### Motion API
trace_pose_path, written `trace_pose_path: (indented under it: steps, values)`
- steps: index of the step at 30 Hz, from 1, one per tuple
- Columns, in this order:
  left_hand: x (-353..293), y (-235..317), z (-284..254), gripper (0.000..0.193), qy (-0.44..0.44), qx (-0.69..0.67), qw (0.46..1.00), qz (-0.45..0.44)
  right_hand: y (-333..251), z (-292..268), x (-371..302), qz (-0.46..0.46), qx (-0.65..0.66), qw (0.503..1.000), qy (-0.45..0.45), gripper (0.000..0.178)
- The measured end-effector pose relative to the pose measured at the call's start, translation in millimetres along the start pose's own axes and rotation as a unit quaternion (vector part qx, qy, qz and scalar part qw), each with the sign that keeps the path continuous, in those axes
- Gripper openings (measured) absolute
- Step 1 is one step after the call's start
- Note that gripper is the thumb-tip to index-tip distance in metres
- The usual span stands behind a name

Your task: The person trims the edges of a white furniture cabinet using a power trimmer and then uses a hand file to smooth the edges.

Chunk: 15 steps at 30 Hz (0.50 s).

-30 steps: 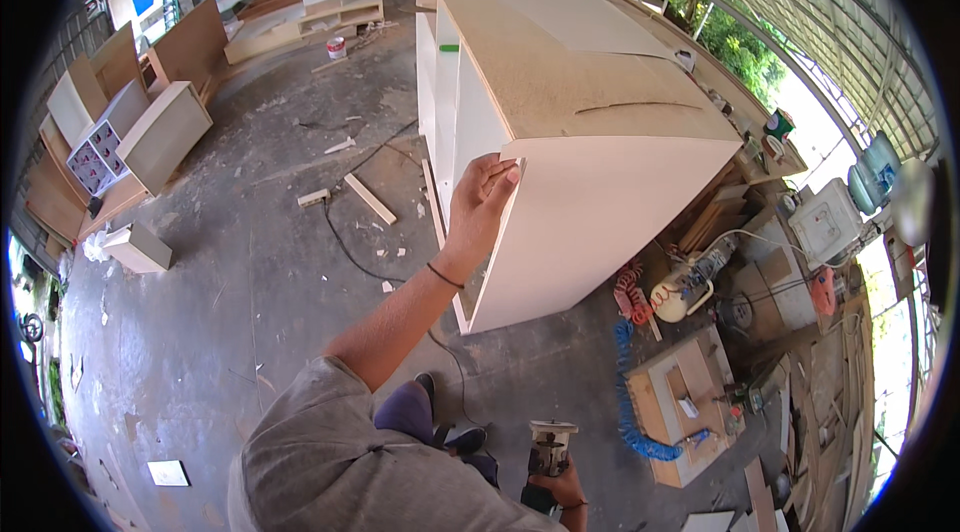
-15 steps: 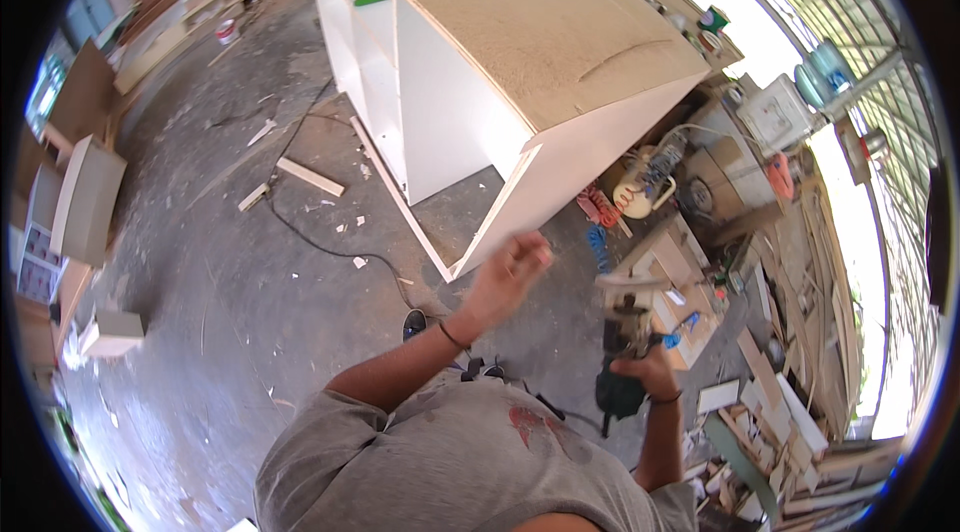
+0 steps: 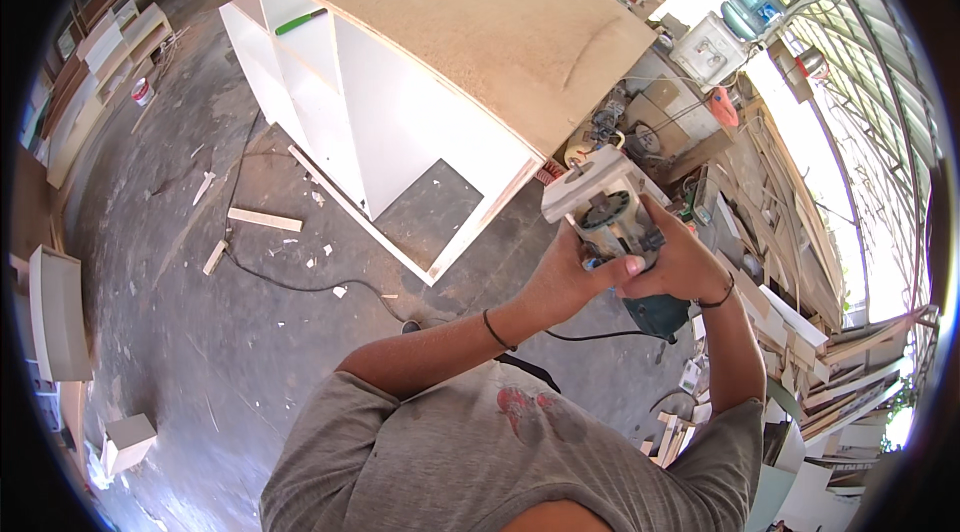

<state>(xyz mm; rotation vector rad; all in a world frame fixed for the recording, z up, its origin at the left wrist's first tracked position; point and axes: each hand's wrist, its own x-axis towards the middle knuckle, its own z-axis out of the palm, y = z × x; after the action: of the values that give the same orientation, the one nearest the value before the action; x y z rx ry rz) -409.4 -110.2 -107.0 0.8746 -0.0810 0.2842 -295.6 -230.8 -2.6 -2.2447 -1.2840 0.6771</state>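
Observation:
Both my hands hold a trim router (image 3: 612, 220) up in front of me, right of the cabinet's near corner. It has a pale flat base tilted up at the far end, a metal collar and a dark green motor end. My left hand (image 3: 568, 280) wraps its left side, with the thumb across the lower body. My right hand (image 3: 688, 257) grips the right side, fingers partly hidden behind the tool. A black cord trails from the motor end to the left, passing behind my left forearm. The bit cannot be made out.
A cabinet (image 3: 470, 52) with a brown top and white inner walls lies ahead, a green-handled tool (image 3: 300, 22) on its edge. Wood strips (image 3: 265, 220), scraps and a cord lie on the floor. Offcuts (image 3: 790, 232) pile up at right, near a water dispenser (image 3: 710, 47).
My left hand has moved right and taken hold of the trim router, held before by my right hand alone. The router has risen, and the view has turned right.

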Motion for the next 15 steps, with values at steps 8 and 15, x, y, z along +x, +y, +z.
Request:
trace_pose_path:
  steps: [8,15]
  values:
    - [2.0,11.8,-11.7,0.076,0.017,-0.049,0.998,-0.030,-19.9,-3.9,23.3,0.000,-0.056,0.998,-0.030,0.097]
    - [2.1,10.9,-14.6,0.071,0.019,-0.063,0.997,-0.044,-19.1,-7.4,32.2,-0.013,-0.070,0.996,-0.046,0.099]
